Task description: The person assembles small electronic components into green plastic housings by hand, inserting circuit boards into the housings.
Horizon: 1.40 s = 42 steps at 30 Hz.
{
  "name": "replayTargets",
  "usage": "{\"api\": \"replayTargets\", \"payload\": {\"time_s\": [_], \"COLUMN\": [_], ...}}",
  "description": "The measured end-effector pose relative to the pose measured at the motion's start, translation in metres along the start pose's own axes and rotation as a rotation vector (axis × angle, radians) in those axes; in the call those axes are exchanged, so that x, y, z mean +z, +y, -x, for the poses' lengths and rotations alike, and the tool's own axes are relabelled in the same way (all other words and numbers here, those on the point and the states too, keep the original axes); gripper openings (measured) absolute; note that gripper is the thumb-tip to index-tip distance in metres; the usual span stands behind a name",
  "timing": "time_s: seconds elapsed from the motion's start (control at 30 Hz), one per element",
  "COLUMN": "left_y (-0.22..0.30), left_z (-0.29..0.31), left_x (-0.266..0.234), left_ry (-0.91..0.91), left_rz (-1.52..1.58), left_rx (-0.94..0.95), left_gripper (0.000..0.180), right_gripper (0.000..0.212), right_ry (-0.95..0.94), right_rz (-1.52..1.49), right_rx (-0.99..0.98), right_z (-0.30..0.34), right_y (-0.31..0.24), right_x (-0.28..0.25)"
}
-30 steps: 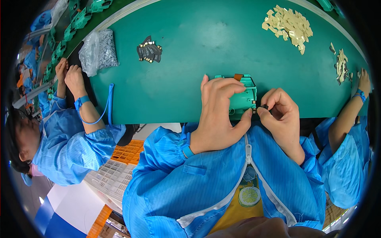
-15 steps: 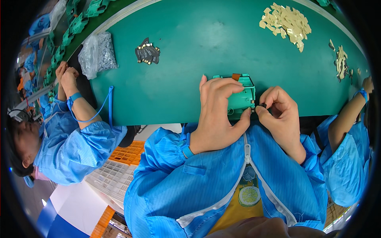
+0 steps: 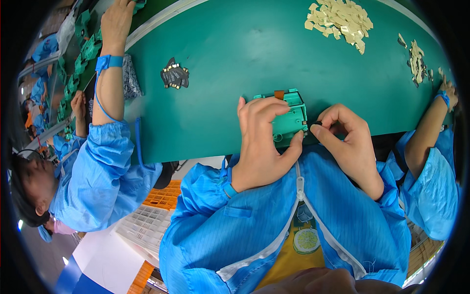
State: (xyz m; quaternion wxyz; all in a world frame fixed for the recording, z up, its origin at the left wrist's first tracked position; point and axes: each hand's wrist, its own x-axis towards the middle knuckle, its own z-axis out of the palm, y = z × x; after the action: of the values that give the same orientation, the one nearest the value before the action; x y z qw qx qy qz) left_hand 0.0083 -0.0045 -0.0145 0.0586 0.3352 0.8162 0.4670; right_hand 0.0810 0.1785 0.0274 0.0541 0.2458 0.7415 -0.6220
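A green plastic housing (image 3: 292,117) with a brown flexible strip (image 3: 279,94) at its far edge rests on the green bench near my body. Curved over its left part, my left hand (image 3: 264,139) grips it, the thumb at the near right corner. Small metal contacts show on the housing's right edge. Just to the right, my right hand (image 3: 347,134) pinches a small black piece (image 3: 317,125) between thumb and forefinger, close to that edge. Most of the black piece is hidden by the fingers.
Flat black parts with gold contacts (image 3: 175,74) lie to the left. Cream-coloured pieces (image 3: 340,23) are heaped at the far right, with a smaller pile (image 3: 416,61) beyond. A bag of small parts (image 3: 131,78) sits behind a co-worker's arm (image 3: 113,63). Another person's hand (image 3: 448,93) is at right.
The co-worker on the left has stretched an arm forward across the bench's far left edge. My view has shifted slightly; both my hands keep their hold beside the housing.
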Motion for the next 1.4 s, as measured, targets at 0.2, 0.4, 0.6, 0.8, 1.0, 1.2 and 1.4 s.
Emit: {"api": "replayTargets", "payload": {"time_s": [0.2,0.4,0.6,0.8,1.0,1.2,1.4], "left_y": [0.004,0.006,0.009,0.013,-0.002,-0.023,-0.031], "left_z": [-0.002,-0.002,-0.004,-0.008,-0.003,0.01,0.015], "left_x": [-0.001,0.0,-0.003,-0.007,-0.016,-0.014,-0.014], "left_ry": [-0.02,-0.03,-0.047,-0.128,-0.076,-0.015,-0.019], "left_rz": [-0.035,-0.063,-0.094,-0.276,0.065,0.31,0.372], "left_rx": [0.006,-0.005,-0.006,0.068,0.076,0.105,0.128], "left_gripper": [0.062,0.063,0.067,0.076,0.078,0.076,0.079], "right_gripper": [0.017,0.017,0.018,0.017,0.016,0.016,0.016], "right_ry": [0.033,0.018,0.015,-0.002,-0.131,-0.258,-0.267], "right_rz": [0.065,0.062,0.098,0.096,-0.32,-0.368,-0.375], "right_rx": [-0.109,-0.1,-0.112,-0.131,-0.026,0.019,-0.028], "right_z": [-0.003,-0.004,-0.004,-0.004,-0.002,-0.003,-0.003], "right_y": [0.006,0.008,0.009,0.009,0.01,0.002,-0.004], "right_x": [-0.004,-0.004,-0.005,-0.005,0.001,0.003,0.008]}}
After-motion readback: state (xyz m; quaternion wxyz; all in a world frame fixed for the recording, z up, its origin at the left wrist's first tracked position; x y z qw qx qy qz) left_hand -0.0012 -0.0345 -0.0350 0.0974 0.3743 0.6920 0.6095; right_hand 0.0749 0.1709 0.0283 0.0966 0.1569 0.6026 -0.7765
